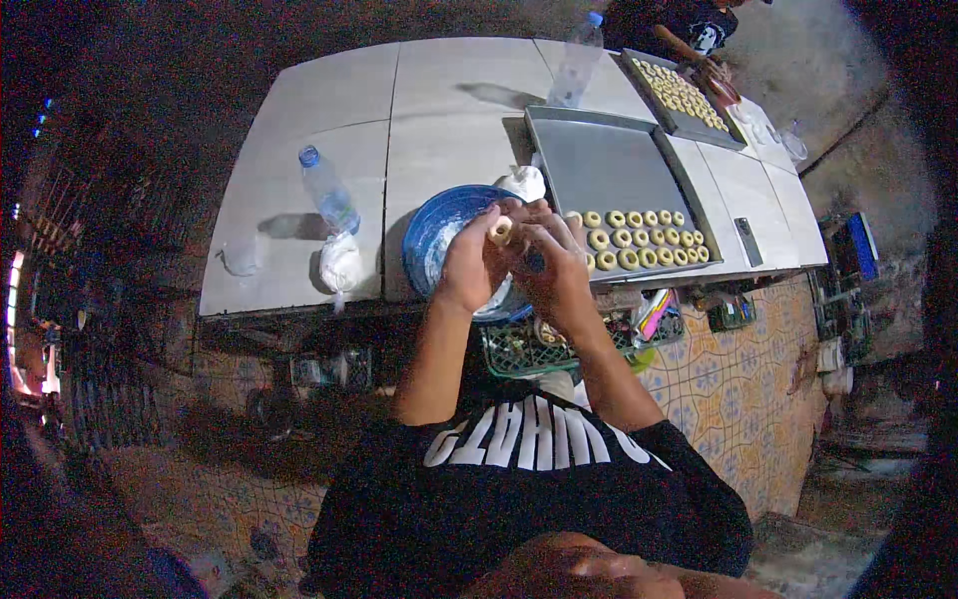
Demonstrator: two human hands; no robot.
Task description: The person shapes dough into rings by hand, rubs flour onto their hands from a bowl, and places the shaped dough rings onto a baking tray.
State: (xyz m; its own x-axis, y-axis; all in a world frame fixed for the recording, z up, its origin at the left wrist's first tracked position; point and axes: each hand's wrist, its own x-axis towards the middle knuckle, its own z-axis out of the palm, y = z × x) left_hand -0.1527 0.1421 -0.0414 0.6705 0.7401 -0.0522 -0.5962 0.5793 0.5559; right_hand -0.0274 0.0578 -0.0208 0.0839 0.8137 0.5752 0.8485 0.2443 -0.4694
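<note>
Over a blue basin (411, 250) with white floury stuff inside, my left hand (469, 262) is closed round a small pale dough ring (501, 231). My right hand (555, 264) meets it there, fingers bent and pressed against the ring's right side. The hands hide part of the basin, and some of the right fingertips are blurred. Just right of them lies a grey metal baking tray (609, 160), with rows of dough rings (637, 238) along its near side. Behind the basin, a white plastic bag (525, 183) touches the tray's left edge.
An uncapped plastic bottle (327, 192) and a tied white bag (340, 263) stand left of the basin. Another bottle (577, 62) rises behind the tray. A phone (747, 242) lies at right. Across the table, a person (689, 30) works beside a second filled tray (654, 98).
</note>
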